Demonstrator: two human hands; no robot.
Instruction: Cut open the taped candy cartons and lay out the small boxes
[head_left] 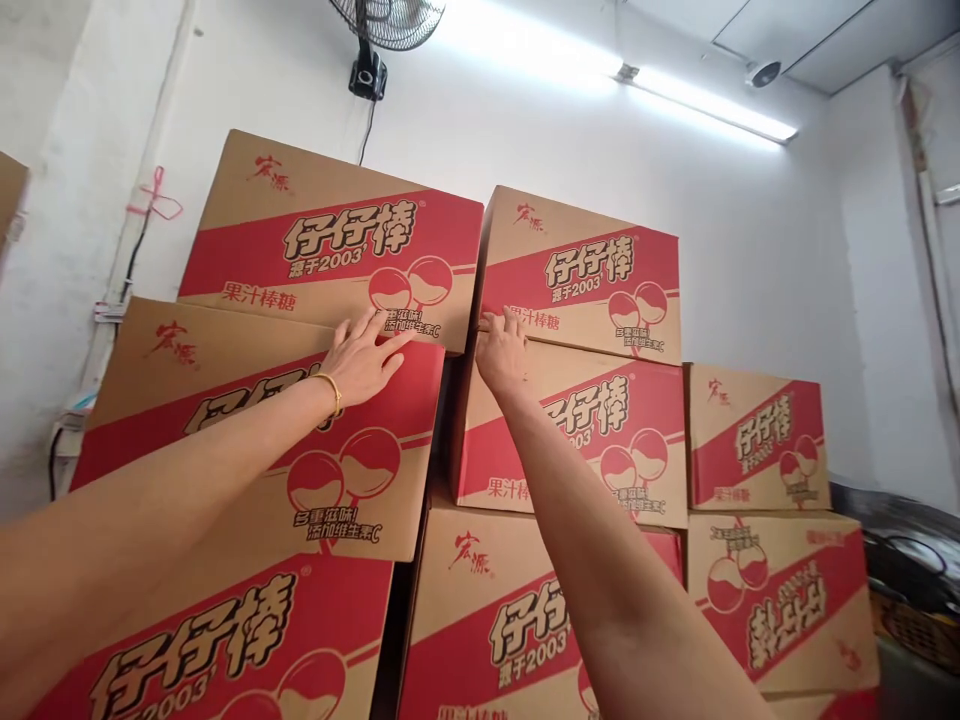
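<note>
My left hand [364, 360] lies with fingers spread against the lower front of the top-left carton [330, 240], near its bottom right. Its palm is over the upper edge of the carton below [375, 470]. A gold bracelet [331, 393] circles that wrist. My right hand [502, 352] is at the lower left corner of the top carton [592, 270] in the middle stack, its fingers bent and close together on the corner. The middle carton [570, 430] under it is partly hidden by my right forearm. The cartons are brown and red with lollipop pictures.
A lower stack of matching cartons [757, 435] stands at the right; one in it is upside down. Dark gaps separate the stacks. A black wall fan [367, 75] hangs above, with its cord on the white wall [570, 150]. Dark, blurred items [911, 560] sit far right.
</note>
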